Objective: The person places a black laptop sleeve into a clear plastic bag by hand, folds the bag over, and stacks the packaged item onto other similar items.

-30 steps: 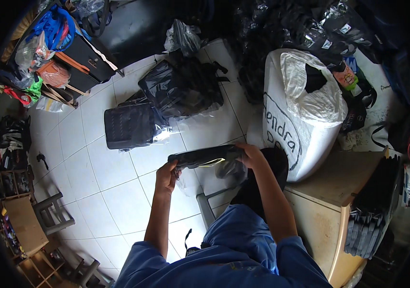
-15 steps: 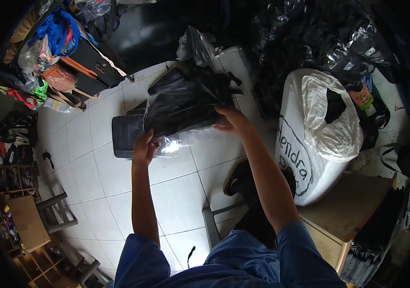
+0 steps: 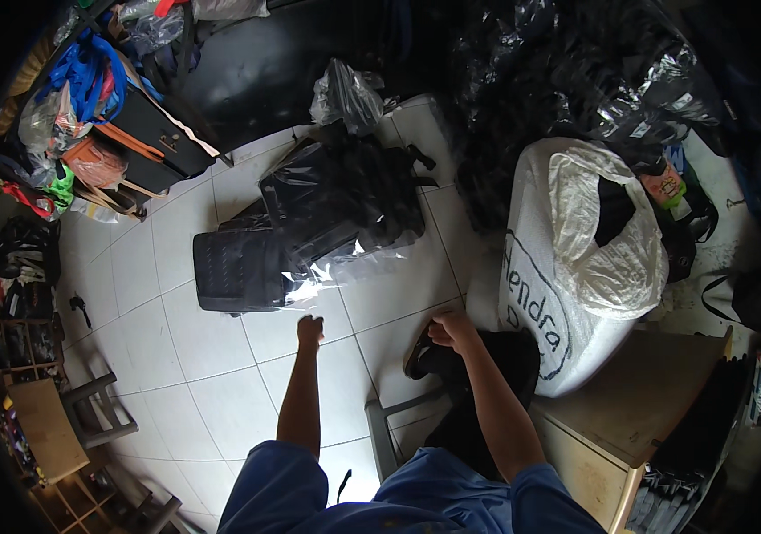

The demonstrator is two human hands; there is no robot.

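Left to right. Black patterned bag (image 3: 236, 271): flat on the tiled floor (image 3: 220, 374), at the left end of the pile, ahead and to the left of both hands.

Left hand (image 3: 310, 331): the nearer one, just short of the clear plastic (image 3: 313, 283) on the pile's near edge; no contact seen. Fingers curled together, nothing visible in them.

Plastic-wrapped black bag (image 3: 345, 200): lies on the pile, straight ahead of the gap between the hands, partly over the patterned bag. Pile's long axis runs from near left to far right.

Right hand (image 3: 453, 331): apart from the pile, which lies ahead and to its left. Fingers also curled in; no object seen.

Change: half a second ago both hands were at the wrapped bag; now both are back toward the body, clear of it, and the bag lies on the pile.
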